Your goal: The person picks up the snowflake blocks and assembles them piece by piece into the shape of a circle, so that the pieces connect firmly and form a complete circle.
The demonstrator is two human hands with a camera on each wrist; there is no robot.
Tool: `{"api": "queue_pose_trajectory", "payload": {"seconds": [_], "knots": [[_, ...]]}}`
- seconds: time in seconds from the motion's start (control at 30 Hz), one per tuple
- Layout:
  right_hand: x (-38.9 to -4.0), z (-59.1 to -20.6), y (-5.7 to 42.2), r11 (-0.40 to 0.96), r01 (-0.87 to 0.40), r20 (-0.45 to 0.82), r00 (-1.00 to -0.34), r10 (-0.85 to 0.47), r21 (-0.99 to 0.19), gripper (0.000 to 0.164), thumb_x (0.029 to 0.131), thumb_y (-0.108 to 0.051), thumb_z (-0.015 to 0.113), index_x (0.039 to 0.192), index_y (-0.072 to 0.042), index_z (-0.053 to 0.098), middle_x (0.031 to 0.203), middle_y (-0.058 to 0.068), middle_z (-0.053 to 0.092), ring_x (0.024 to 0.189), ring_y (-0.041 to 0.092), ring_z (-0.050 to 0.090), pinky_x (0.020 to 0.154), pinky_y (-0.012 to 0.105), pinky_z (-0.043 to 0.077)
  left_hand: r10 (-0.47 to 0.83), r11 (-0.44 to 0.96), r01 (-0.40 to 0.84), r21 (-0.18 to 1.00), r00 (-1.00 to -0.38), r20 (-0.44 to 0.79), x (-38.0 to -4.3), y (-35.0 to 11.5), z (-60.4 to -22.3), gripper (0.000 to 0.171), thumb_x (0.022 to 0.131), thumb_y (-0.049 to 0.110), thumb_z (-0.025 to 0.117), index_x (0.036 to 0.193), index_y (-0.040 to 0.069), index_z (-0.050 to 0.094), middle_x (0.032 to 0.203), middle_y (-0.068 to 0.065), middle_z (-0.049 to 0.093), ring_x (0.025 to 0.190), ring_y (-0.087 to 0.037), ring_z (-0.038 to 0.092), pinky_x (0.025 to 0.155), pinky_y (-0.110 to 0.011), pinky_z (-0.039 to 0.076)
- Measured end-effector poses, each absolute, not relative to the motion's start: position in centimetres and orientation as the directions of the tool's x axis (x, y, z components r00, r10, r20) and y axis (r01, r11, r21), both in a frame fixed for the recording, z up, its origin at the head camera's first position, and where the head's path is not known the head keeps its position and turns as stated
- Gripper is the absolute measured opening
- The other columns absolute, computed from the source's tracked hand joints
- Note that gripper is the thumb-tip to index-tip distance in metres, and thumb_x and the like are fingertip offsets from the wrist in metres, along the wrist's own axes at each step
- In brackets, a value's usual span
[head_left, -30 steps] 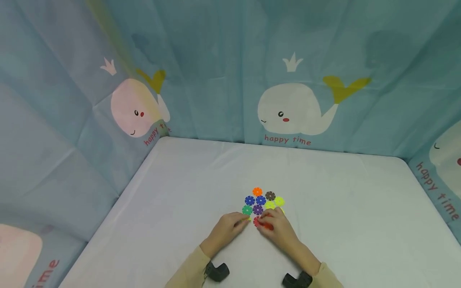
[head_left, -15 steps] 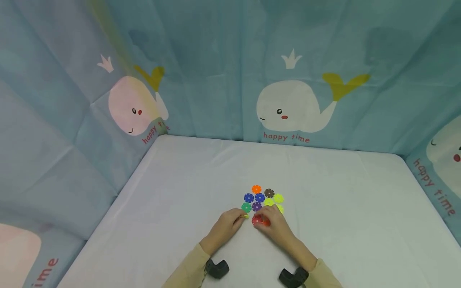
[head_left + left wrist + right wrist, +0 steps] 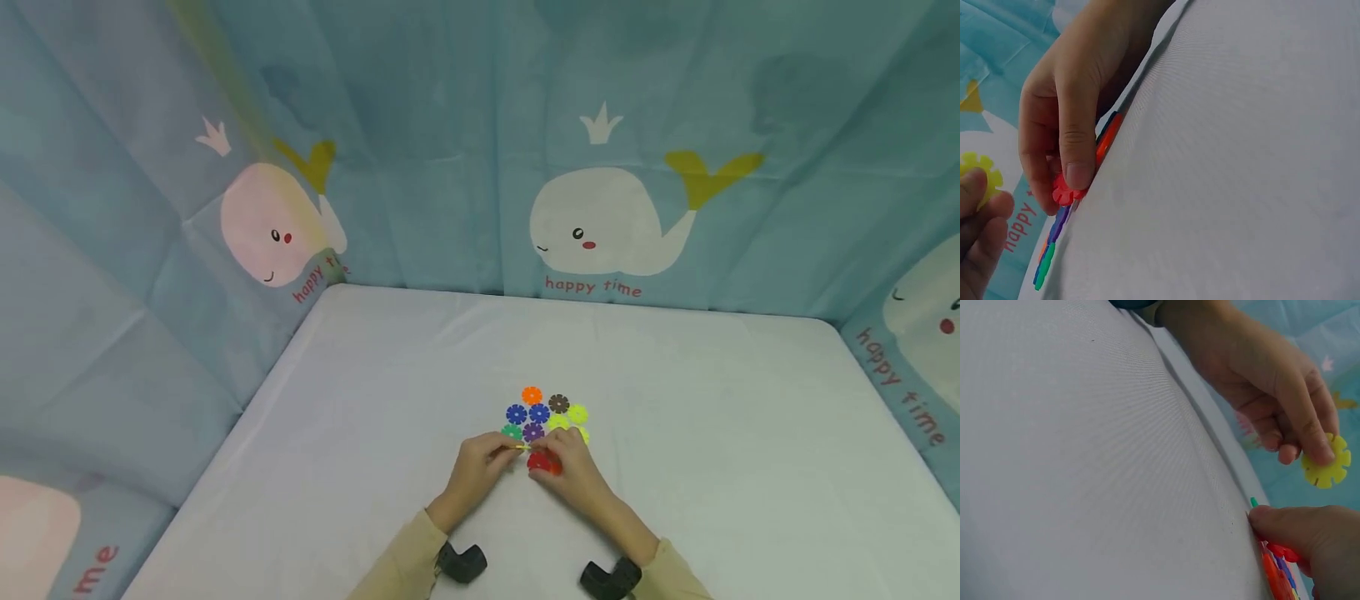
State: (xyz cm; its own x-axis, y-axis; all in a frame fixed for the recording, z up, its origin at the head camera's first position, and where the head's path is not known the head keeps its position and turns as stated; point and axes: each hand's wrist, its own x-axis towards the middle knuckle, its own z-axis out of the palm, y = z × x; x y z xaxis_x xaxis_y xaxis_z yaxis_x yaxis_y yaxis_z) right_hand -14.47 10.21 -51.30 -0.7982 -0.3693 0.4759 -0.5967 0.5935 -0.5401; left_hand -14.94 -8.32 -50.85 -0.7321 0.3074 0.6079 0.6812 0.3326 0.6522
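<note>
My left hand (image 3: 477, 469) pinches a yellow notched plastic disc (image 3: 1327, 464) between thumb and fingers, raised off the table. In the head view that disc shows edge-on. My right hand (image 3: 572, 469) holds a red notched disc (image 3: 1067, 191) by its thumb and fingertips, low over the table. An orange-red disc (image 3: 1277, 575) lies beside it, partly under the right hand. Just beyond both hands lie a green disc (image 3: 512, 432), a purple disc (image 3: 533, 432) and a yellow-green disc (image 3: 558, 423), partly covered by the right fingers.
Farther back in the cluster are an orange disc (image 3: 532, 395), a brown disc (image 3: 558, 403), two blue discs (image 3: 516, 414) and another yellow-green disc (image 3: 577, 413). All lie on a white-covered table (image 3: 375, 367). Blue whale-print curtains (image 3: 442, 167) rise along its back and sides.
My left hand has lifted the yellow disc and moved right, toward the right hand. The red disc has turned or risen slightly in my right fingers. The other discs stay put.
</note>
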Motion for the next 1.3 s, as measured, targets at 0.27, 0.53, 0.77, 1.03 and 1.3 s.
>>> {"api": "queue_pose_trajectory", "payload": {"seconds": [0.27,0.53,0.77,1.03,1.3], "knots": [[-14.6,-51.7,10.3,0.571,-0.694,0.58,-0.704,-0.409,-0.439,0.026,0.063,-0.015,0.08,0.084,-0.014,0.064,0.08,-0.006,0.052,0.074,0.012,0.036,0.063,0.029,0.033,0.222,0.265,0.675,0.689,-0.738,0.637,-13.8,-8.0,-48.8,0.014,0.067,-0.011,0.07,0.075,-0.001,0.066,0.071,-0.009,0.062,0.062,-0.016,0.058,0.059,-0.019,0.046],[-15.0,-50.6,10.3,0.421,-0.712,0.687,-0.685,-0.242,-0.562,0.024,0.063,0.002,0.077,0.082,-0.007,0.067,0.07,-0.004,0.056,0.06,0.007,0.044,0.053,0.017,0.038,0.224,0.298,0.657,0.692,-0.753,0.619,-13.9,-8.2,-46.9,0.013,0.071,-0.015,0.064,0.075,-0.003,0.065,0.073,-0.012,0.062,0.068,-0.022,0.06,0.065,-0.023,0.046],[-14.6,-49.2,10.1,0.164,-0.625,0.598,-0.779,-0.188,-0.763,0.02,0.071,0.014,0.066,0.09,0.01,0.063,0.072,0.014,0.061,0.052,0.02,0.054,0.05,0.021,0.045,0.237,0.288,0.668,0.686,-0.744,0.625,-14.2,-8.2,-47.0,0.018,0.068,-0.019,0.065,0.076,-0.003,0.066,0.074,-0.011,0.063,0.07,-0.021,0.061,0.067,-0.023,0.047],[-13.9,-47.9,10.2,-0.009,-0.489,0.474,-0.842,-0.258,-0.872,0.018,0.077,0.019,0.056,0.095,0.017,0.055,0.07,0.026,0.057,0.051,0.033,0.055,0.048,0.032,0.048,0.271,0.239,0.688,0.685,-0.725,0.634,-14.1,-8.2,-47.2,0.017,0.07,-0.02,0.062,0.077,-0.006,0.066,0.076,-0.014,0.064,0.071,-0.025,0.061,0.069,-0.025,0.048],[-13.7,-48.1,10.6,-0.102,-0.315,0.33,-0.909,-0.254,-0.944,0.013,0.08,0.016,0.055,0.091,0.017,0.049,0.069,0.029,0.05,0.052,0.028,0.053,0.049,0.028,0.048,0.281,0.242,0.687,0.685,-0.725,0.628,-13.8,-8.0,-47.4,0.018,0.07,-0.02,0.062,0.079,-0.005,0.066,0.078,-0.015,0.065,0.073,-0.025,0.062,0.07,-0.024,0.047]]}}
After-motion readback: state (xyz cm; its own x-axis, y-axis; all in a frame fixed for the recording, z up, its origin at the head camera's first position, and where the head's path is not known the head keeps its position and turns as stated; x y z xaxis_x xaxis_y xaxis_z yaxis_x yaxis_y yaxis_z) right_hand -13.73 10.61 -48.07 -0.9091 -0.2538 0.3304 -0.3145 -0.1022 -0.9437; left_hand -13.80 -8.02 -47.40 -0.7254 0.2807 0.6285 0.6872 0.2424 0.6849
